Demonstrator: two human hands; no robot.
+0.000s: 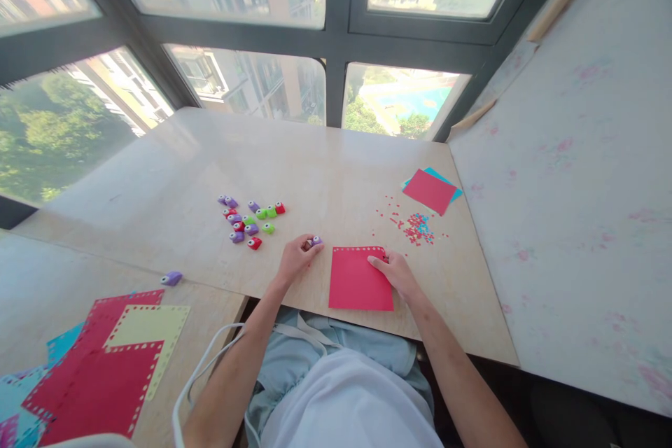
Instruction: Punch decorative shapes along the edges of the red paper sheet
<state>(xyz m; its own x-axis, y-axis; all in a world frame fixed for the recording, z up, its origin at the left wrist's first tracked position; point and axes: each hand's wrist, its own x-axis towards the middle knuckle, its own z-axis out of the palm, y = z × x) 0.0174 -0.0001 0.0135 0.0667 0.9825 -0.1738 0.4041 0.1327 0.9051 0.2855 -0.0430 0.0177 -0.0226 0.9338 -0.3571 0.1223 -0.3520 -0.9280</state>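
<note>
Paper punching at the surface (pixel 325 161): both hands engaged.

Left hand (pixel 295 259), grip clenched on a small purple punch (pixel 316 241), sits at 10 o'clock of the red sheet (pixel 359 281). Right hand (pixel 395 271) lies flat, grip released, pinning the sheet's 2 o'clock corner. The sheet is judged light, limp, slide-prone; best held at its edges.

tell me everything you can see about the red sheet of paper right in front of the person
The red sheet is thin, flat, roughly square paper or card lying near the front edge of the pale table. A row of small punched holes runs along its top edge; the other edges look plain. The right hand rests on its upper right corner. The left hand, just left of it, holds a small purple punch and does not touch the sheet.
</note>
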